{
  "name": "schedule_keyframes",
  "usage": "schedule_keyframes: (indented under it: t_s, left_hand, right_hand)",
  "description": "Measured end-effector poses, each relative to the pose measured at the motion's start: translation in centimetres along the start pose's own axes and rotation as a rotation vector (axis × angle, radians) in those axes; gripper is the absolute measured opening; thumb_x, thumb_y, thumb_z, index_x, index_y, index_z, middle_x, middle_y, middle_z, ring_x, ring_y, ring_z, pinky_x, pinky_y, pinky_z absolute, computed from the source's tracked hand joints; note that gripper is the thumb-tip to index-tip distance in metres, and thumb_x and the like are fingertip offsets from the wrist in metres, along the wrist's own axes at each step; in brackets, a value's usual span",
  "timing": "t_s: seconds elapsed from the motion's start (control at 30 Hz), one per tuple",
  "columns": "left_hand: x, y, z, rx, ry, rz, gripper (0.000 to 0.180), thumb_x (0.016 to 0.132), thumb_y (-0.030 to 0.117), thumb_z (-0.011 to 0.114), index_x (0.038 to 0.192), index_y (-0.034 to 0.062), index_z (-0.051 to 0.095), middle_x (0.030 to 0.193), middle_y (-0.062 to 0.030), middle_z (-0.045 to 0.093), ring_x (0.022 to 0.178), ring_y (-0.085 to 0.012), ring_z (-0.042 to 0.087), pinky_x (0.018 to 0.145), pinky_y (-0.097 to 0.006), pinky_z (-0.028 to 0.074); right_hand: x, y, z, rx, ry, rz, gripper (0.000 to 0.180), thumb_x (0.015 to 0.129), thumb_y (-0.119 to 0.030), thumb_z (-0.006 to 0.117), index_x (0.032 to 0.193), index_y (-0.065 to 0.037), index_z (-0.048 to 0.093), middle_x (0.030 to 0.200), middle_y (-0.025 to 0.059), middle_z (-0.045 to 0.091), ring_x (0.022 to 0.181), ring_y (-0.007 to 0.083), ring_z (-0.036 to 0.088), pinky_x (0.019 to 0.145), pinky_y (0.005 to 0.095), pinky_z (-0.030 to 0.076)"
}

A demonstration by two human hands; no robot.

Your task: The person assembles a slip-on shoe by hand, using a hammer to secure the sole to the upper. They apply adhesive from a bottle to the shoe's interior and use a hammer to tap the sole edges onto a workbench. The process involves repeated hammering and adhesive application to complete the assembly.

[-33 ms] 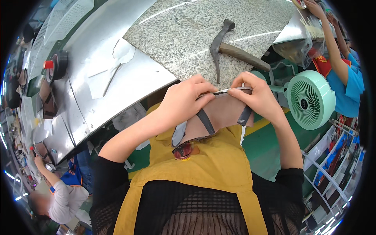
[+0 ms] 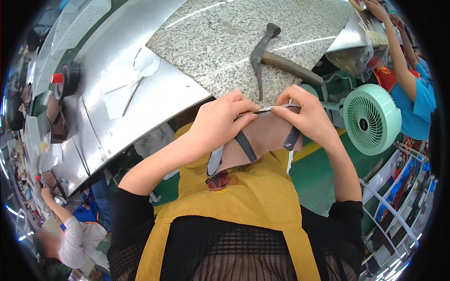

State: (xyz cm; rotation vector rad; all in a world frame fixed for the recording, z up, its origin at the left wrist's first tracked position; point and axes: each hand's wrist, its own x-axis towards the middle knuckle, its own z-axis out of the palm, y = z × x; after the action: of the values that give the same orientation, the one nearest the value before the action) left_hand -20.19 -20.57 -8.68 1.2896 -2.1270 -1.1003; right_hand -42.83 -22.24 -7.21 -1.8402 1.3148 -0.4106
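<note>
Head view. Left hand [image 2: 220, 122] and right hand [image 2: 307, 117]: both pinched closed on the top edge of a brown leather piece [image 2: 265, 136] with dark straps, held over the yellow apron [image 2: 253, 196] at the counter's near edge. Hammer [image 2: 269, 58]: lying on the granite slab [image 2: 225, 42] just beyond. Green fan [image 2: 370, 119]: right of the right hand.

Hammer [image 2: 262, 56] on granite slab [image 2: 220, 42]

Brown leather piece [image 2: 267, 133] with dark strips, held upright over yellow apron, below granite slab edge.
</note>
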Motion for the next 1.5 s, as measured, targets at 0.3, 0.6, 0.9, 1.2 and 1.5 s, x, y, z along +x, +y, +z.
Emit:
schedule_keyframes:
  t_s: [0.3, 0.6, 0.9, 1.2, 1.5]
  left_hand:
    - [0.5, 0.2, 1.0, 0.259, 0.147, 0.117, 0.012, 0.078, 0.013, 0.067, 0.09, 0.0118, 0.068, 0.076, -0.0027, 0.055, 0.064, -0.0208, 0.059, 0.056, -0.032, 0.047]
    - [0.4, -0.6, 1.1, 0.42, 0.206, 0.406, 0.023, 0.07, 0.008, 0.063, 0.093, 0.0115, 0.066, 0.075, 0.0007, 0.051, 0.06, -0.0136, 0.052, 0.055, -0.027, 0.04]
    - [0.3, -1.9, 1.1, 0.572, 0.187, 0.621, 0.032, 0.068, 0.008, 0.06, 0.1, 0.0054, 0.062, 0.078, -0.0006, 0.048, 0.063, -0.0113, 0.05, 0.054, -0.025, 0.037]
    - [0.5, -2.4, 1.1, 0.553, 0.19, 0.647, 0.024, 0.071, 0.009, 0.061, 0.095, 0.0053, 0.061, 0.078, -0.0004, 0.048, 0.063, -0.01, 0.05, 0.055, -0.025, 0.035]
    - [0.5, -2.6, 1.0, 0.534, 0.183, 0.602, 0.019, 0.073, 0.009, 0.061, 0.092, 0.0082, 0.06, 0.079, 0.0, 0.053, 0.068, -0.0118, 0.053, 0.066, -0.028, 0.038]
  right_hand:
    - [0.6, -1.4, -0.9, -0.516, 0.385, -0.347, 0.017, 0.077, -0.021, 0.069, 0.087, -0.009, 0.063, 0.096, 0.002, 0.058, 0.084, 0.0233, 0.058, 0.071, 0.0348, 0.047]
    - [6.8, 1.1, 0.1, -0.516, 0.328, -0.246, 0.03, 0.087, -0.024, 0.06, 0.109, -0.005, 0.053, 0.098, 0.0079, 0.059, 0.083, 0.0279, 0.061, 0.067, 0.0339, 0.049]
    - [-3.6, -3.4, -1.6, -0.062, -0.046, -0.086, 0.04, 0.079, 0.002, 0.053, 0.119, -0.001, 0.049, 0.101, 0.0191, 0.06, 0.09, 0.0395, 0.06, 0.072, 0.0368, 0.05]
    - [-3.3, -4.3, -0.5, -0.121, -0.106, -0.034, 0.039, 0.082, -0.009, 0.056, 0.12, -0.004, 0.047, 0.099, 0.0166, 0.061, 0.087, 0.0348, 0.062, 0.07, 0.0385, 0.05]
    - [-3.1, -5.0, -0.6, -0.112, -0.098, -0.065, 0.037, 0.083, -0.007, 0.054, 0.118, -0.002, 0.047, 0.093, 0.0175, 0.061, 0.084, 0.0349, 0.062, 0.066, 0.038, 0.05]
